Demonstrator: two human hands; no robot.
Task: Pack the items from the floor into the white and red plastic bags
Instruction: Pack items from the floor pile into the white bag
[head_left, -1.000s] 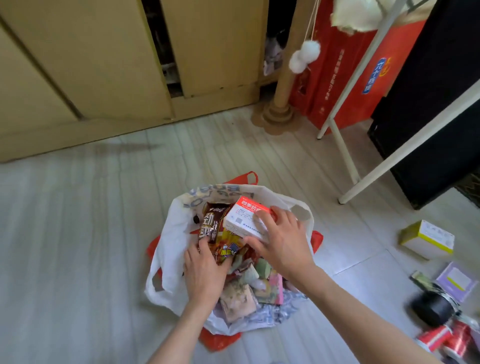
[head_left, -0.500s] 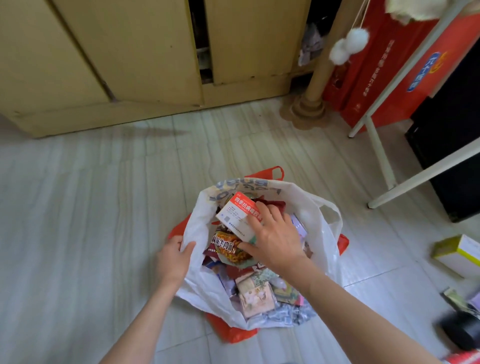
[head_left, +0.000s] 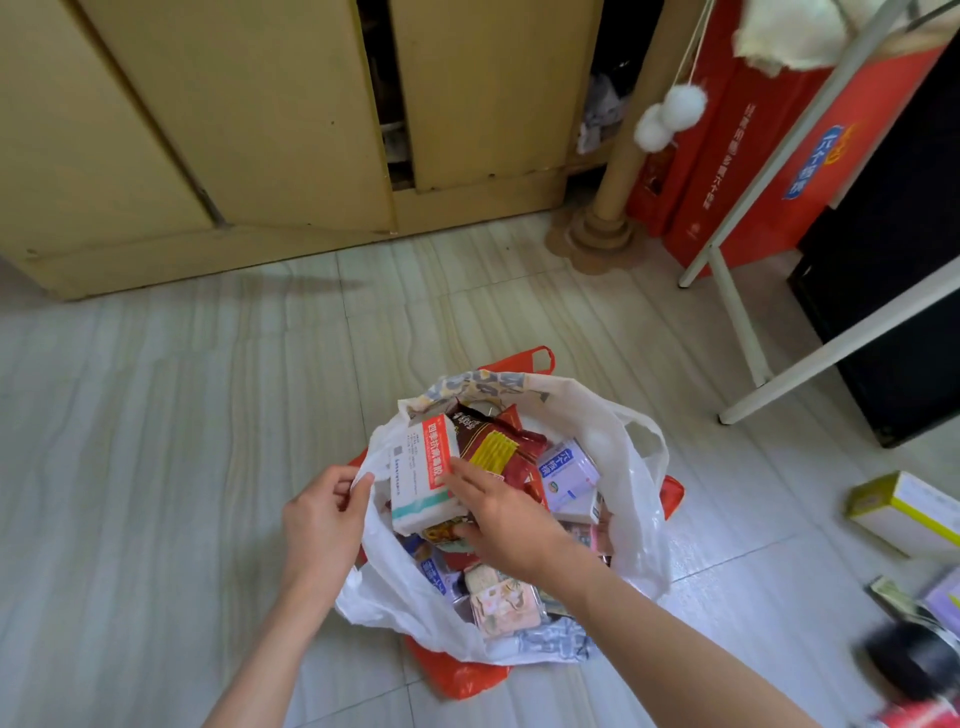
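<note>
Right hand (head_left: 498, 514) grip: clasping white medicine box (head_left: 423, 475) by its near right edge. Box stands in white bag (head_left: 631, 499) mouth, long axis running away from grip. Left hand (head_left: 322, 514) pinching bag rim, just left.

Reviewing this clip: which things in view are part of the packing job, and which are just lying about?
Part of the job:
- white plastic bag, rim pinched by left hand
- red plastic bag beneath it
- white and red cardboard box, held by right hand
- yellow and white box on the floor, unpacked

Lying about:
- tan wooden cabinet
- white pompoms
- white metal rack
</note>
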